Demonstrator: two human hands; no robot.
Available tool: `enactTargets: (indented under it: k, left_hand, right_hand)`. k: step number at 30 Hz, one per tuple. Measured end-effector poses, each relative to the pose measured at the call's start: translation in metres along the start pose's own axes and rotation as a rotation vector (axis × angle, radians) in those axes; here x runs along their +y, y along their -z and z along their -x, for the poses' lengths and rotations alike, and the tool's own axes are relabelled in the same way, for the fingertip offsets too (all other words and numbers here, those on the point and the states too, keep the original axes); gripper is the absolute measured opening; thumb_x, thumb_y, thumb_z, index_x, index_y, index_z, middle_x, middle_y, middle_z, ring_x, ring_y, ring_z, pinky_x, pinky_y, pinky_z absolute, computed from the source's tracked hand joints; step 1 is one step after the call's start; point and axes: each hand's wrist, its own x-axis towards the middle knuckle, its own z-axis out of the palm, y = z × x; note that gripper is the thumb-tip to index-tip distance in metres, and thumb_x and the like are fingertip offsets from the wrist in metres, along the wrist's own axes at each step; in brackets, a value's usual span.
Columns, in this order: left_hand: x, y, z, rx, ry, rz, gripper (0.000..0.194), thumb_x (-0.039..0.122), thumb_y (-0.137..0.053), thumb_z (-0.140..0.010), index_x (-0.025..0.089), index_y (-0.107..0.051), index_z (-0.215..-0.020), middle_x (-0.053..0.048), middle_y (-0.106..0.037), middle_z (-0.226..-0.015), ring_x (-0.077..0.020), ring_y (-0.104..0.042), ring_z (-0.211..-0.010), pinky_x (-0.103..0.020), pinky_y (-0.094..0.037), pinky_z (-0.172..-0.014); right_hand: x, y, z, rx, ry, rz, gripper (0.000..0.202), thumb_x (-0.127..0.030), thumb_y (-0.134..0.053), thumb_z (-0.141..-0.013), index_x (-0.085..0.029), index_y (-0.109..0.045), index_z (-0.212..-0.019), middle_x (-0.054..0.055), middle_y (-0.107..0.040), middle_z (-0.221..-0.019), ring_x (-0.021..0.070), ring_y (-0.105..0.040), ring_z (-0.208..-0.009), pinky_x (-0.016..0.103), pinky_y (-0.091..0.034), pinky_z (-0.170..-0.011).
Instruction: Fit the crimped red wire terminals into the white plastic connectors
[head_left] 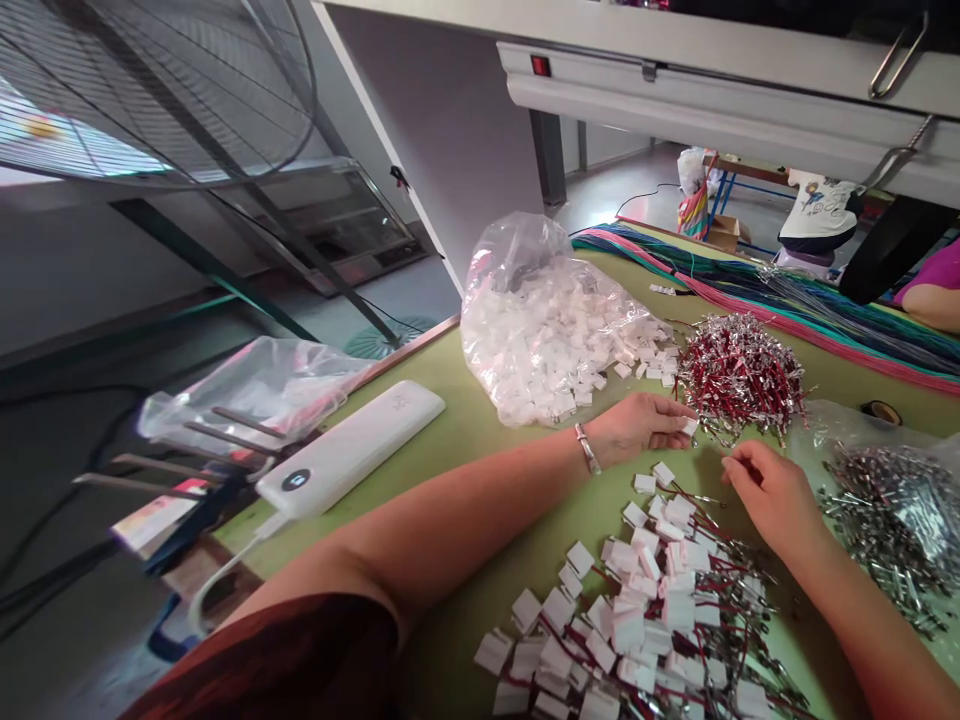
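Observation:
My left hand (646, 424), with a bracelet at the wrist, pinches a small white plastic connector housing (690, 426) between thumb and fingers. It is beside a heap of short red wires with metal terminals (739, 375). My right hand (766, 484) is a little to the right, its thumb and forefinger pressed together. Whatever is in that pinch is too small to make out. Below both hands spreads a pile of white connectors with wires attached (637, 610). A clear plastic bag of loose white housings (544, 330) lies beyond my left wrist.
A white power bank (352, 450) with a cable lies at the table's left edge. At the right is a plastic bag of metal-ended parts (892, 510) and a tape roll (880, 411). Bundles of coloured wires (795, 300) run along the back. A fan (157, 90) stands upper left.

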Motion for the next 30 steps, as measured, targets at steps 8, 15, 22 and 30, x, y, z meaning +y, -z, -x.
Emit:
enactTargets:
  k: [8,15,22,30]
  left_hand:
    - [-0.002,-0.002,0.001,-0.120,0.046,-0.010,0.009,0.010,-0.067,-0.080,0.010,-0.067,-0.088,-0.003,-0.068,-0.066,-0.0065,-0.061,-0.054,-0.020,-0.048,-0.058]
    - [-0.003,-0.006,0.003,-0.143,0.026,-0.082,0.013,0.017,-0.071,-0.075,0.012,-0.063,-0.083,-0.002,-0.068,-0.063,-0.0084,-0.062,-0.053,-0.020,-0.043,-0.050]
    - [-0.002,-0.007,0.004,-0.138,0.016,-0.083,0.018,0.022,-0.073,-0.074,0.011,-0.060,-0.078,-0.004,-0.069,-0.065,-0.0078,-0.063,-0.055,-0.019,-0.042,-0.050]
    - [-0.003,-0.005,0.004,-0.174,-0.004,-0.064,0.018,0.020,-0.072,-0.078,0.011,-0.060,-0.088,-0.003,-0.069,-0.066,-0.0073,-0.063,-0.055,-0.020,-0.045,-0.054]
  right_hand:
    - [-0.006,-0.010,0.004,0.110,0.181,0.105,0.017,-0.029,-0.047,-0.089,-0.021,-0.053,-0.076,0.001,-0.062,-0.065,0.0152,-0.056,-0.057,0.026,-0.038,-0.056]
    - [-0.008,-0.005,0.010,0.218,0.323,0.545,0.024,-0.024,-0.040,-0.095,-0.019,-0.057,-0.079,0.003,-0.061,-0.072,0.0162,-0.055,-0.062,0.027,-0.033,-0.057]
    - [-0.013,-0.002,0.013,0.347,0.510,0.659,0.026,-0.020,-0.046,-0.094,-0.019,-0.062,-0.074,0.001,-0.054,-0.062,0.0150,-0.049,-0.058,0.028,-0.030,-0.056]
    - [-0.008,0.001,0.011,0.165,0.311,0.223,0.026,-0.029,-0.040,-0.096,-0.019,-0.061,-0.083,0.003,-0.062,-0.074,0.0155,-0.054,-0.066,0.027,-0.034,-0.059]
